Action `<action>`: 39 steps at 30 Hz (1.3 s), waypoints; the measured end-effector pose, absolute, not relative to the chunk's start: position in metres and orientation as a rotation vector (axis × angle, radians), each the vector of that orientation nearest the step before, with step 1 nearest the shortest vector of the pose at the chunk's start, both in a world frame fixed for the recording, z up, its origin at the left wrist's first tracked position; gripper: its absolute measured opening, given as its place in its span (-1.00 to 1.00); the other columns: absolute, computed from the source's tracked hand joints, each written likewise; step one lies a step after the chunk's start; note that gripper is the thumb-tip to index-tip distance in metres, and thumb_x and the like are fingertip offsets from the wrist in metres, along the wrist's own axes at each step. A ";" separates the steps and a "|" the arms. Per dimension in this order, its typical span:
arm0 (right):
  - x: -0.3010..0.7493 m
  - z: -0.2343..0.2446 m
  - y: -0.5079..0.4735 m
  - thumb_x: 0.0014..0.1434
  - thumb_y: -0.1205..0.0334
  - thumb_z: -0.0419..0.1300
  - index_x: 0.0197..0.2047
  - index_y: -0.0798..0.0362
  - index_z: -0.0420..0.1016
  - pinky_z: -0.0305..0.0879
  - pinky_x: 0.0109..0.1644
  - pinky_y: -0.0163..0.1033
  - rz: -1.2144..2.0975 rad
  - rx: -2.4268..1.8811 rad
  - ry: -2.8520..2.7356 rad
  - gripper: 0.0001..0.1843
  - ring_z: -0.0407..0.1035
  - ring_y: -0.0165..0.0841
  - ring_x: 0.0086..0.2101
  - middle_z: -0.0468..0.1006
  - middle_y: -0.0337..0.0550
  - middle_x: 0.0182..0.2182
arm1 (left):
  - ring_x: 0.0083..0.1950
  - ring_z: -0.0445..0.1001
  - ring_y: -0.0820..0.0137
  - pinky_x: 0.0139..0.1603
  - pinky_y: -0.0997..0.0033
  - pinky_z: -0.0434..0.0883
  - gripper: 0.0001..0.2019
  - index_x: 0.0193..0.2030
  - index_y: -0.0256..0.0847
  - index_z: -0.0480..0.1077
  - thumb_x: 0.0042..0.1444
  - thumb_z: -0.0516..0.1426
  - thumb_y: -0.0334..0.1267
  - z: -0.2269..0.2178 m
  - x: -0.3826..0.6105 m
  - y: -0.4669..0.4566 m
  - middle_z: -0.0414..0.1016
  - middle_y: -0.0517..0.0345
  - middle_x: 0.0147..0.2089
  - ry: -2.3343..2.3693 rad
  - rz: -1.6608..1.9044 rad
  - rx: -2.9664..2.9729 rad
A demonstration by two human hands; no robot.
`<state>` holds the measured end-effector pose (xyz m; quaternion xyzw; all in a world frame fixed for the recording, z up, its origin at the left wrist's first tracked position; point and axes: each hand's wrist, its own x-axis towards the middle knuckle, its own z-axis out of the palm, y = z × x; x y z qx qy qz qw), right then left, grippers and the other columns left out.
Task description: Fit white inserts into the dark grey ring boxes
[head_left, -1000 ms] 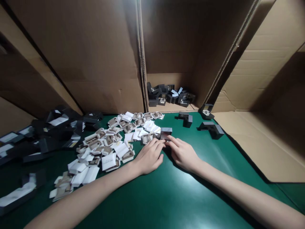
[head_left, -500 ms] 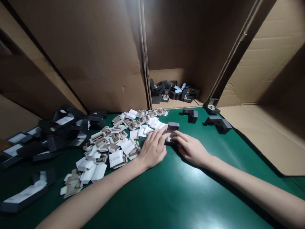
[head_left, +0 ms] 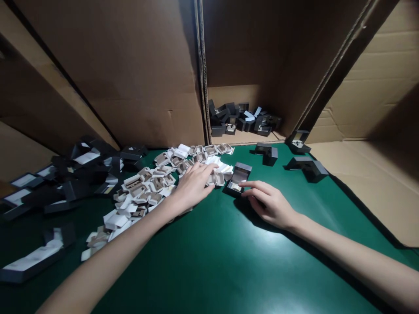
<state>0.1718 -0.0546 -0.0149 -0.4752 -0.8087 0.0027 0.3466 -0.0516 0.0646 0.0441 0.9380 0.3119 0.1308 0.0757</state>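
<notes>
Touching black box (head_left: 240, 174), right hand (head_left: 270, 204) half-curled

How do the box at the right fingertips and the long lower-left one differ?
The small box sits at the right hand; neither hand touches the long box. The long box looks larger than the small box. Inside, the long box is white, the small box greyer. Both are dark outside and open.

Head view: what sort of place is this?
Probably a packing or assembly workstation: a green tabletop spread with small white-and-tan card pieces, black boxes heaped inside a large cardboard carton at the back.
</notes>
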 end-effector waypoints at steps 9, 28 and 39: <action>0.169 -0.010 -0.053 0.15 0.49 0.08 -0.06 0.01 0.34 0.39 -0.17 -0.15 -0.068 -1.073 -1.877 -0.69 0.42 -0.28 -0.19 0.52 -0.04 -0.18 | 0.01 0.43 0.27 -0.02 0.28 0.36 -0.61 0.08 -0.20 0.23 0.13 0.18 -0.24 0.041 -0.028 0.040 0.43 -0.04 0.02 0.563 0.607 1.341; 0.161 -0.004 -0.058 0.06 0.40 0.27 0.05 0.08 0.32 0.44 -0.08 -0.12 -0.068 -0.907 -1.854 -0.53 0.43 -0.26 -0.07 0.51 0.10 -0.07 | -0.13 0.51 0.35 -0.10 0.37 0.43 -0.66 -0.13 -0.30 0.26 0.04 0.29 -0.28 0.035 -0.021 0.014 0.52 0.01 -0.19 0.493 0.355 1.095; 0.179 0.001 -0.059 0.06 0.31 0.24 -0.02 0.08 0.36 0.44 -0.19 -0.14 -0.072 -1.038 -1.850 -0.62 0.45 -0.26 -0.20 0.54 0.03 -0.18 | -0.05 0.44 0.32 -0.06 0.28 0.44 -0.81 -0.36 -0.25 0.27 0.22 0.07 -0.21 0.029 -0.027 0.021 0.38 0.01 -0.01 0.585 0.647 2.020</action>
